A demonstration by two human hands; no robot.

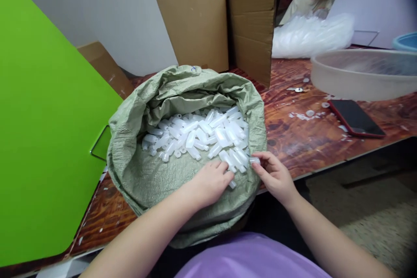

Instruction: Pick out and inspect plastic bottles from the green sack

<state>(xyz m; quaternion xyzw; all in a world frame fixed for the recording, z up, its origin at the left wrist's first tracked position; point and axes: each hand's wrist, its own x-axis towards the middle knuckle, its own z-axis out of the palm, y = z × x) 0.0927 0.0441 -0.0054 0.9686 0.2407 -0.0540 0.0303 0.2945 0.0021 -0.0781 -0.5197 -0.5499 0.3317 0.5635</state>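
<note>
An olive-green woven sack (150, 178) with its mouth rolled down holds a heap of small translucent white plastic bottles (192, 139). My left hand (211, 182) reaches into the sack at the near edge of the heap. Its fingers are curled down and drawn together; what they grip, if anything, is hidden beneath them. One bottle's end (232, 184) shows just beside the thumb. At the sack's right rim, my right hand (276, 177) pinches one small plastic bottle (254, 160) between thumb and fingers.
A green board (48, 130) stands on the left. Cardboard boxes (198, 21) are behind the sack. On the wood-patterned table (283, 121) lie a red-edged phone (356, 117), a key (297, 90) and white scraps. A whitish basin (358, 74) and plastic bags (312, 34) sit further back, near another person (302, 4).
</note>
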